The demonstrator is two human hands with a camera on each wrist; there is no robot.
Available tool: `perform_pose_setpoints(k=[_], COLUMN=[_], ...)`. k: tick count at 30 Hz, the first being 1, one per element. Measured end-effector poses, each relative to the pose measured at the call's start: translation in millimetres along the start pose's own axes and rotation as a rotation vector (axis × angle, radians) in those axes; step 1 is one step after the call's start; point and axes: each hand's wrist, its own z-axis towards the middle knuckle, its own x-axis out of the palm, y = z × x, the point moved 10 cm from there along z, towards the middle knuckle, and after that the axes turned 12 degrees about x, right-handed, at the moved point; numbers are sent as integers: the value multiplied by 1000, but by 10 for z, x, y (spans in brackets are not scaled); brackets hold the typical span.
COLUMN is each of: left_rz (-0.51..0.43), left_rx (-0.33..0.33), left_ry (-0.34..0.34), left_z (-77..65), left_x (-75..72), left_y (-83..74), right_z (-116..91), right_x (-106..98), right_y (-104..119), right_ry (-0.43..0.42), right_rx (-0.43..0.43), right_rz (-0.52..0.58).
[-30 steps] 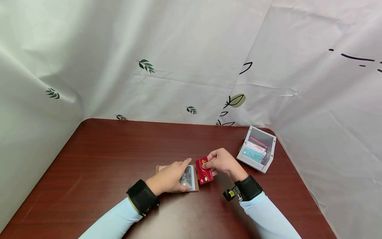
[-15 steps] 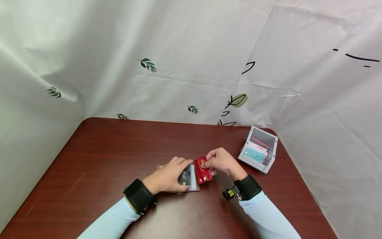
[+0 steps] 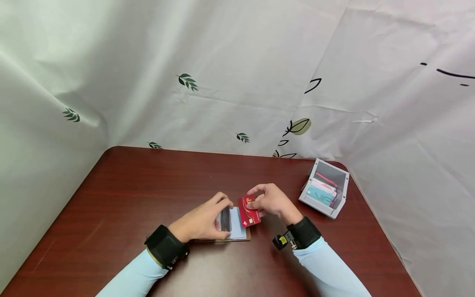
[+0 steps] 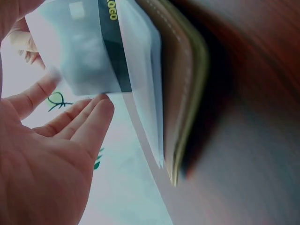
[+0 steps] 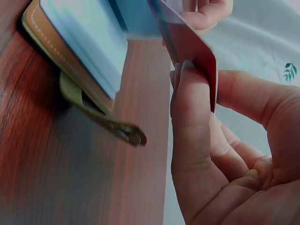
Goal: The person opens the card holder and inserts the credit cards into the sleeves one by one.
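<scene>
A brown stitched-leather card holder lies on the table in front of me, its stack of clear sleeves bared on the right. My left hand holds a lifted clear sleeve page by its edges, thumb at the near side, fingers at the far side. Inside that page shows a black card. Between thumb and fingers, my right hand pinches a red VIP card upright beside the sleeves; in the head view the card overlaps their right edge. The holder's snap strap sticks out toward the right wrist camera.
A grey open-fronted box stands at the table's right back corner, with several cards inside, a teal VIP card foremost. Behind the reddish-brown table hangs a white leaf-print curtain.
My left hand has moved left and lifted the page with the black card, baring the pale sleeves beneath. My right hand has brought the red card slightly left.
</scene>
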Motion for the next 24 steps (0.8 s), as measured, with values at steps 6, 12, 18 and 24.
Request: perform_pose_setpoints(k=[6, 12, 18, 24], left_rz=[-33, 61, 259, 323], left_rx=[-43, -49, -20, -50], left_ry=[-5, 4, 28, 67], left_z=[-147, -298, -356, -388], left_x=[-95, -160, -171, -146], left_y=[47, 110, 116, 145], right_z=[12, 24, 60, 77], right_x=[141, 356, 507, 592], right_y=[114, 210, 243, 253], right_ry=[5, 39, 41, 42], right_rx=[-37, -70, -91, -92], right_rz=[-33, -46, -71, -102])
